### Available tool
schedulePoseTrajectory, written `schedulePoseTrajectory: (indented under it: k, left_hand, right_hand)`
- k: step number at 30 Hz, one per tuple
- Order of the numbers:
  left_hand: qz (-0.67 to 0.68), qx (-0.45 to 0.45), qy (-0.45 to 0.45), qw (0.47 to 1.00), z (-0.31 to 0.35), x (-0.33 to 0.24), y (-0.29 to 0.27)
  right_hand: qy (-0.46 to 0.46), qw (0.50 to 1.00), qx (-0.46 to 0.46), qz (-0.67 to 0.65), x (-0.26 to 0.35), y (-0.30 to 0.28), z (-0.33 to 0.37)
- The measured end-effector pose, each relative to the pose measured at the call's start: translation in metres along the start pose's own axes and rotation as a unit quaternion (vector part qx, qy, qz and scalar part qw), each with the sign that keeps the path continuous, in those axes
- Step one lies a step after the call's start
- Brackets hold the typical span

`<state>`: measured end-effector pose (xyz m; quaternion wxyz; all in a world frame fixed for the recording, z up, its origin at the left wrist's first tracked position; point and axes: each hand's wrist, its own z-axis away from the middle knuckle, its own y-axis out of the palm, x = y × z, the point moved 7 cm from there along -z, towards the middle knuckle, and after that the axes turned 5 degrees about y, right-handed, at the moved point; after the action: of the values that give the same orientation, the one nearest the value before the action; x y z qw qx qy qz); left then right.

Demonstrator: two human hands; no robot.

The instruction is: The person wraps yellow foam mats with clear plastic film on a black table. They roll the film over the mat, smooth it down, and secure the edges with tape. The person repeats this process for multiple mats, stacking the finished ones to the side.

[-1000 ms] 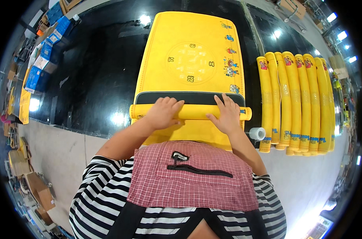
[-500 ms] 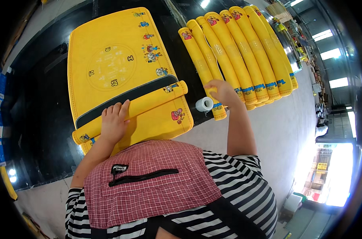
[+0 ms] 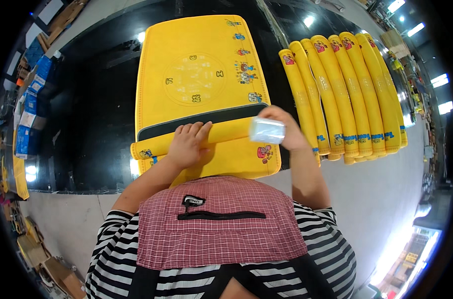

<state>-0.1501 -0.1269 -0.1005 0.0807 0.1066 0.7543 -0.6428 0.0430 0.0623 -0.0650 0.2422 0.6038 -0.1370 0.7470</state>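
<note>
A yellow mat [image 3: 156, 79] with a dark grey underside and printed cartoon figures lies flat before me. On top of it, nearer to me, a second yellow mat is rolled into a tube [image 3: 226, 130], its dark flap [image 3: 151, 130] loose along the far side. My left hand [image 3: 187, 145] curls over the middle of the tube, gripping it. In my right hand [image 3: 286, 127] is a roll of clear tape [image 3: 267, 131], held over the tube's right end and hiding it. Whether the tape touches the mat, I cannot tell.
Several rolled yellow mats [image 3: 351, 99] lie side by side on the right of the black table [image 3: 92, 124]. Blue boxes [image 3: 29, 112] are stacked beyond its left edge. The table's near edge runs close to my body, with grey floor below.
My right hand has picked up the tape roll from beside the rolled mats and brought it left over the tube. My left hand stays on the tube. The view has turned.
</note>
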Motion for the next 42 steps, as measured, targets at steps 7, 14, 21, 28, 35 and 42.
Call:
schedulePoseTrajectory:
  k: [7,14,21,28,35,42]
  left_hand:
    - [0.214,-0.005,-0.038,0.976,0.006,0.021,-0.007]
    - [0.36,0.004,-0.084,0.929,-0.046,0.007,-0.028]
    - [0.367,0.062,-0.2,0.906,-0.074,0.046,0.0]
    - [0.163,0.145,-0.193,0.957,-0.055,0.055,0.031]
    - [0.119,-0.013,-0.222,0.968,-0.017,0.079,-0.019]
    - [-0.06,-0.081,-0.024,0.995,0.039,0.014,-0.008]
  right_hand:
    - [-0.256,0.927,0.013,0.274,-0.031,0.086,-0.087]
    - [-0.171,0.913,0.017,0.369,-0.051,0.084,-0.099]
    - [-0.252,0.901,-0.083,0.343,-0.04,0.092,-0.056]
    - [-0.212,0.873,-0.035,0.437,-0.044,0.114,-0.009]
    - [-0.184,0.839,-0.002,0.513,-0.047,0.11,-0.069]
    - [-0.222,0.864,0.011,0.453,-0.015,0.104,-0.12]
